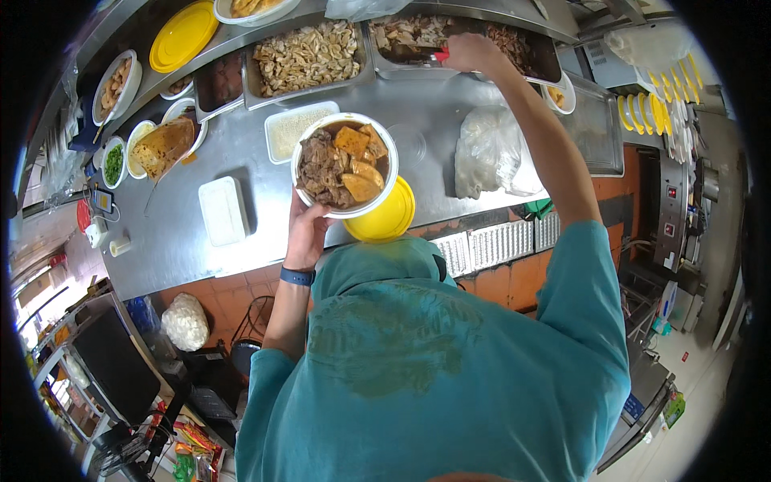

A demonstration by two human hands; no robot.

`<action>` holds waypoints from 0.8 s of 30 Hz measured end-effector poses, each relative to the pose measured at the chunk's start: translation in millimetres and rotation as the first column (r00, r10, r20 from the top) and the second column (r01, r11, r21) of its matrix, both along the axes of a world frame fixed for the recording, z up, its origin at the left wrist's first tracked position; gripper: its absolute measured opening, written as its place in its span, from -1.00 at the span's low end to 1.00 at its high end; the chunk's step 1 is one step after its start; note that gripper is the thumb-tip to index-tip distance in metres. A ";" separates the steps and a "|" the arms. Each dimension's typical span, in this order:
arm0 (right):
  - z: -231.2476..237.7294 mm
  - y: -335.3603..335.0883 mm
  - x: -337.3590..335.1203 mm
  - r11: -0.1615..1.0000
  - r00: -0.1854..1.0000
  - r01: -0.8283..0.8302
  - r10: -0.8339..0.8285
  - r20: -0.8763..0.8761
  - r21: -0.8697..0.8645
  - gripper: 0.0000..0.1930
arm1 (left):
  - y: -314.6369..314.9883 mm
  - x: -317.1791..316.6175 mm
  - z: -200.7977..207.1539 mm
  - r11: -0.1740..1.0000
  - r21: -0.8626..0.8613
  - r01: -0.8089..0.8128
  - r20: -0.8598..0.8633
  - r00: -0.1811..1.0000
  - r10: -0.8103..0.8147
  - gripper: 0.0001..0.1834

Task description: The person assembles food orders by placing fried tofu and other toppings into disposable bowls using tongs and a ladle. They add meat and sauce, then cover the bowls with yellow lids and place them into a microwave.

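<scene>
Over the steel counter (173,237), seen from the head camera, a white bowl (391,178) is up in the left hand (305,233), and what a load it carries! Dark shredded meat (323,170) fills one side, golden-orange chunks (363,181) crowd the other, brown liquid between. The left thumb is pressed against the bowl's near side; the other fingers are hidden beneath it, so I cannot tell how they lie.

Out at the far edge, the right arm stretches all the way, and the right hand (472,53) has its fingers closed around the red handle (442,55) of a tool, right over a metal tray (411,74) of pale and dark food. Just to its left sits another tray (313,94), heaped with pale slices (309,56).

Back near the bowl, a round yellow lid (381,218) peeks out below it, a white tub (270,145) of pale grains stands just beyond, and a closed white container (223,210) rests to the left. Over to the right, a bulky plastic bag (488,153) slumps near the counter's front edge.
</scene>
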State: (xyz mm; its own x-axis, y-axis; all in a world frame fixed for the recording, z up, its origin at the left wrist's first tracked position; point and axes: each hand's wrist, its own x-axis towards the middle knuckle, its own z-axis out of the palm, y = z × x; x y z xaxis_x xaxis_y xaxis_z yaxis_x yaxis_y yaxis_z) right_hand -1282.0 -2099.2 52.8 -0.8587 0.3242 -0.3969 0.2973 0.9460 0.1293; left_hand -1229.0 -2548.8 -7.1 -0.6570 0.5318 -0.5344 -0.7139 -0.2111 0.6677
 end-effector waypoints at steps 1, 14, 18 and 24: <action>-1.5 4.8 0.6 1.000 1.000 -0.007 0.007 -0.023 -0.006 -0.51 | 0.4 2.1 0.6 1.000 -0.002 -0.002 0.001 1.000 0.002 -0.22; 120.2 -40.3 186.1 0.738 0.890 0.361 -0.456 -0.026 -0.570 -0.60 | 24.5 -10.9 -12.4 0.997 0.075 -0.026 -0.010 1.000 0.027 -0.17; 129.9 -90.0 196.5 0.765 0.970 0.146 -0.237 -0.063 -0.627 -0.56 | 31.3 -12.2 -15.9 0.995 0.096 0.016 -0.009 1.000 -0.015 -0.17; 143.7 -101.8 205.3 0.841 0.960 0.217 -0.277 -0.050 -0.496 -0.55 | 33.7 -11.1 -23.6 0.991 0.128 0.029 0.018 0.999 -0.032 -0.16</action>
State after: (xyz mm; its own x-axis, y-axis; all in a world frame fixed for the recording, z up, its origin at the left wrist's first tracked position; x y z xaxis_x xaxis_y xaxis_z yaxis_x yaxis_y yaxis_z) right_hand -1076.7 -2201.0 196.5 -0.8247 0.3257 -0.4623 0.5137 0.7733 -0.3716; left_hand -1240.0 -2515.1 -30.7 -0.6292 0.6161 -0.4738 -0.7344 -0.2717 0.6220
